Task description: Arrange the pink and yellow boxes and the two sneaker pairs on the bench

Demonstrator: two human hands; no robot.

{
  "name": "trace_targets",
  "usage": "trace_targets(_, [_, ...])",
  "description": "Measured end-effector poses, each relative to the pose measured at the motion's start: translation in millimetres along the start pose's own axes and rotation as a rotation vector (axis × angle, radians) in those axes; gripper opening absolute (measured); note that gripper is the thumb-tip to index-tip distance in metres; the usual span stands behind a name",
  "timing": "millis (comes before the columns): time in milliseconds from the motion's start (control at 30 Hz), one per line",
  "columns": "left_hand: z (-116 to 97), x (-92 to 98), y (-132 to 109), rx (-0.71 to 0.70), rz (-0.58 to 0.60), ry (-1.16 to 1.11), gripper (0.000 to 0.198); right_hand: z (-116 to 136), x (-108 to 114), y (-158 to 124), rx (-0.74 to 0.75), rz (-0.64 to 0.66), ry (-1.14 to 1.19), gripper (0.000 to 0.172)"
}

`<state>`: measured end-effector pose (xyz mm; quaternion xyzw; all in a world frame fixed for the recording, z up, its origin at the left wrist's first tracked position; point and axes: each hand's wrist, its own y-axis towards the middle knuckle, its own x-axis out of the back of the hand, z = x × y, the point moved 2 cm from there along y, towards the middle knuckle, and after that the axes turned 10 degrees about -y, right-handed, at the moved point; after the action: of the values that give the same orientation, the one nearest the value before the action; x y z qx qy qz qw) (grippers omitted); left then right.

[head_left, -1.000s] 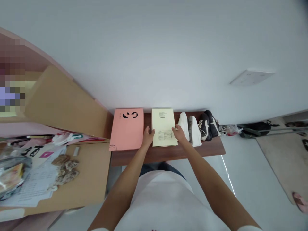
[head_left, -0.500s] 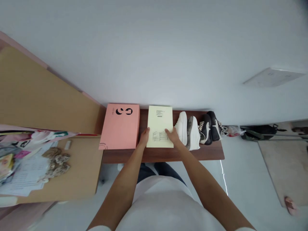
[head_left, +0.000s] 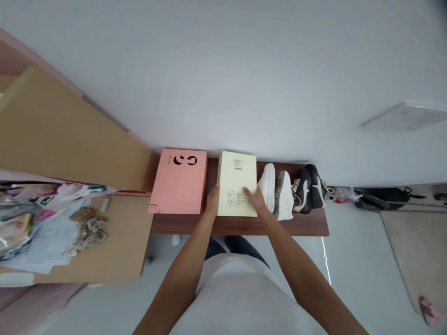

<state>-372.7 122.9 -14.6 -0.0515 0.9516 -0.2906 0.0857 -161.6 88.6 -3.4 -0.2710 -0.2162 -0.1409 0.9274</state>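
Observation:
My left hand (head_left: 212, 201) sits low at the left edge of a pale yellow box (head_left: 236, 184), in the narrow gap between it and a salmon-pink box (head_left: 178, 182) marked with large black characters. My right hand (head_left: 255, 200) lies on the yellow box's lower right, beside a printed white label (head_left: 237, 199). Both boxes lie flat on a dark wood bench (head_left: 240, 226). To the right stand white sneakers (head_left: 275, 191) and black-and-white sneakers (head_left: 305, 190), the nearer white one close to my right hand.
A tan board (head_left: 70, 135) leans at the left above a wooden surface (head_left: 125, 232) holding papers and crumpled brown pieces. A white wall rises behind the bench. A dark bag (head_left: 380, 199) and a beige mat (head_left: 415, 246) lie on the floor at right.
My right hand has slid left, further onto the yellow box's face. The view has shifted slightly, and the boxes have not visibly moved on the bench.

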Motion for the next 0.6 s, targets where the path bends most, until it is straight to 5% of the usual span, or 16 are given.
trace_targets(233, [-34,17.2,-21,-0.084,-0.021,0.102,0.059,3,6,-16,-0.041,0.059,0.168,0.053])
trace_targets(433, [-56,21.7,-38,0.189,0.312,-0.174,0.06,6,-5,-25,-0.039,0.146,0.267,0.067])
trace_targets(600, [-67,20.6,-52,0.174,0.415,-0.319,0.072,19,-12,-32,0.013,0.085,0.152,0.092])
